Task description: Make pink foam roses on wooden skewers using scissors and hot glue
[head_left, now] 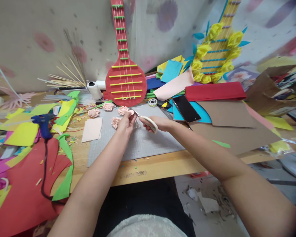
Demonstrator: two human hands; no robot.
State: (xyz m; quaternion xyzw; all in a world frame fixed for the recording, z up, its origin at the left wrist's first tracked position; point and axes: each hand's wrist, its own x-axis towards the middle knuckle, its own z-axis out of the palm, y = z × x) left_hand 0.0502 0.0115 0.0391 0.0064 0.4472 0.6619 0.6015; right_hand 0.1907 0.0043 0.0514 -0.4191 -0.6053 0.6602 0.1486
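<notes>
My right hand (161, 123) grips a pair of scissors (151, 124) with cream handles, the blades pointing left. Pinched in my left hand (127, 123) is a small pale pink paper piece (131, 112), right at the scissor blades. Whether the blades touch it is hard to tell. Both hands are over a grey cutting mat (108, 148). Several pale pink paper flowers lie close by, among them one flower (115, 122) just left of my left hand and another flower (93, 113) farther left. Pale pink paper sheets (92, 129) rest at the mat's left edge.
A red banjo-like model (125, 80) leans on the wall; a yellow one (213, 57) with flowers stands right. A blue glue gun (43, 125) and coloured scraps cover the left side. A phone (186, 108), tape measure-like roll (152, 102) and brown board (236, 138) lie right.
</notes>
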